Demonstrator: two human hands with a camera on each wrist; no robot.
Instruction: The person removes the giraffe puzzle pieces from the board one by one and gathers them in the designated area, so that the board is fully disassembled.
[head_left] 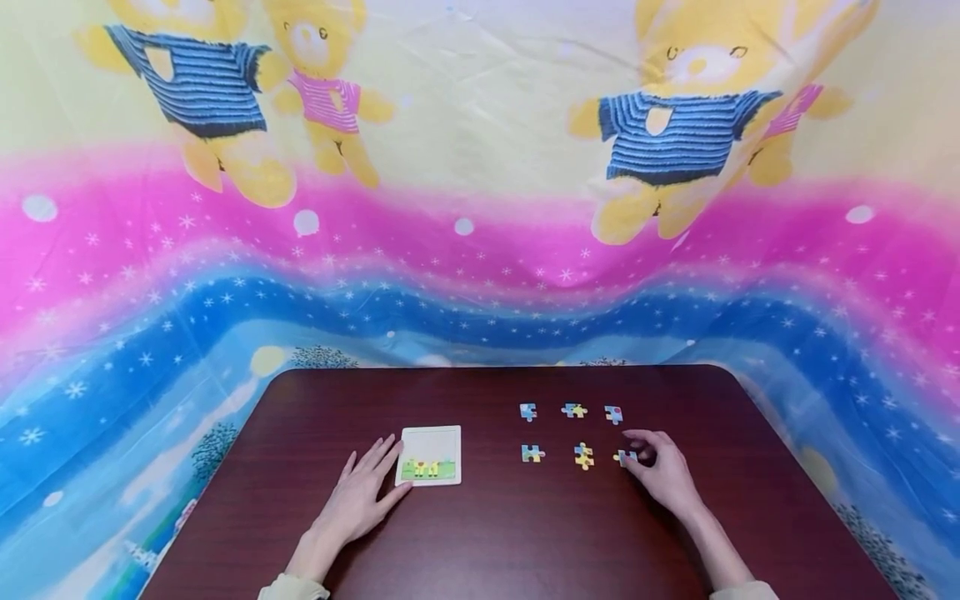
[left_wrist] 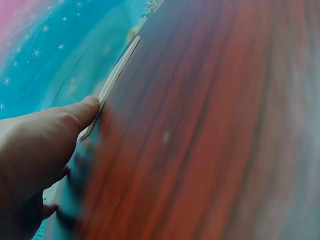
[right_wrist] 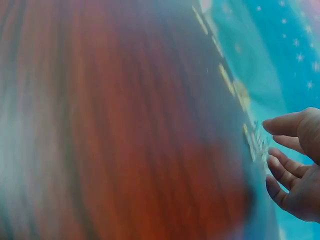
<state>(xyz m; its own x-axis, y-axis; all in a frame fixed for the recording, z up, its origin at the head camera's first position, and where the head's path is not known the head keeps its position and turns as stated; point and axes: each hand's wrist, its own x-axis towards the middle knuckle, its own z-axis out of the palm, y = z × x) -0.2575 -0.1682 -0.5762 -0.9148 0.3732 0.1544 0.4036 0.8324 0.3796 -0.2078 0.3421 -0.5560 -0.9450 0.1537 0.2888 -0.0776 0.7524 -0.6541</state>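
Observation:
A white puzzle tray (head_left: pixel 431 456) with a green and yellow strip along its bottom lies on the dark wooden table (head_left: pixel 480 533). My left hand (head_left: pixel 365 487) rests flat beside it, and a straight finger (left_wrist: pixel 82 110) touches the edge of the tray (left_wrist: pixel 117 72). Several loose jigsaw pieces lie in two rows to the right, among them a blue one (head_left: pixel 528 411) and a yellow one (head_left: pixel 583 456). My right hand (head_left: pixel 654 467) hovers over the rightmost front piece (head_left: pixel 624 457). Its fingers (right_wrist: pixel 280 170) are loosely curled and apart from the thumb, with their tips at the piece.
A bright cloth (head_left: pixel 480 250) printed with bears and pink and blue bands hangs behind and around the table. The table's far edge (head_left: pixel 495 367) runs just beyond the back row of pieces. Both wrist views are blurred.

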